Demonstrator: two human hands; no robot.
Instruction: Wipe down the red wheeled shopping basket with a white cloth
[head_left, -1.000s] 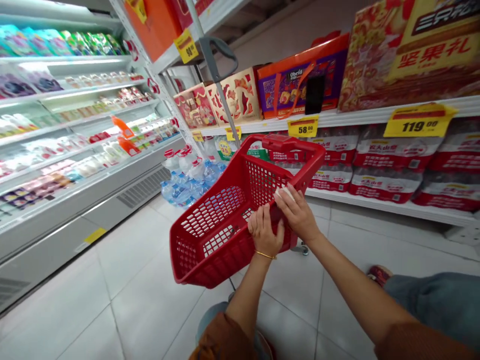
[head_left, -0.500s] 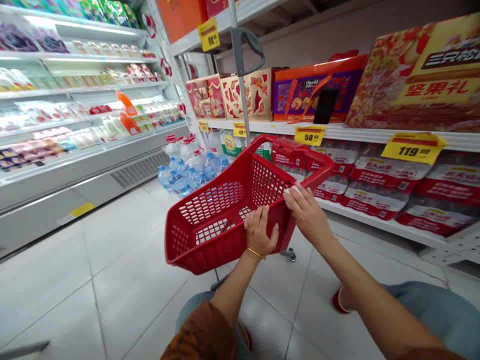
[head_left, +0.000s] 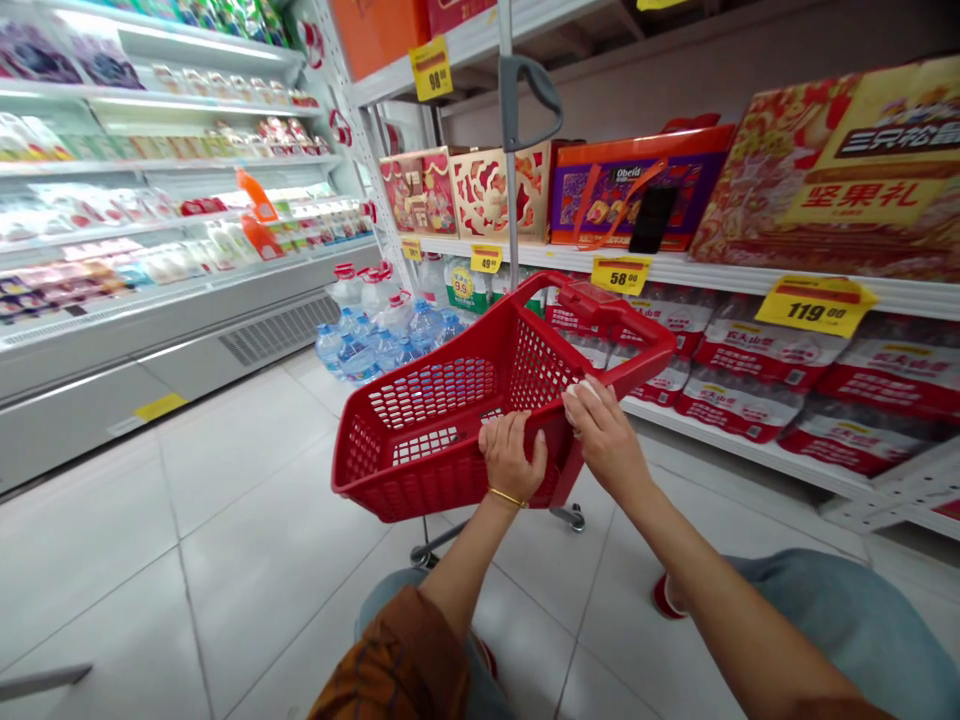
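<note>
Holding red perforated-plastic cart basket [head_left: 420,495] mid-frame, tilted less than before.
Hooking half-curled left hand [head_left: 514,462] over near rim, clasping crumpled white wad [head_left: 576,405] in right hand [head_left: 609,438]; backed by clear-blue bottles [head_left: 364,350] and, upper centre, grey pole [head_left: 512,205] crossing cream box [head_left: 484,190].

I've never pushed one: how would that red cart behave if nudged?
The red cart would probably roll easily, given the caster below. Its slotted walls suggest light, fairly stiff plastic. Raised on a slim frame, it might tip.
</note>
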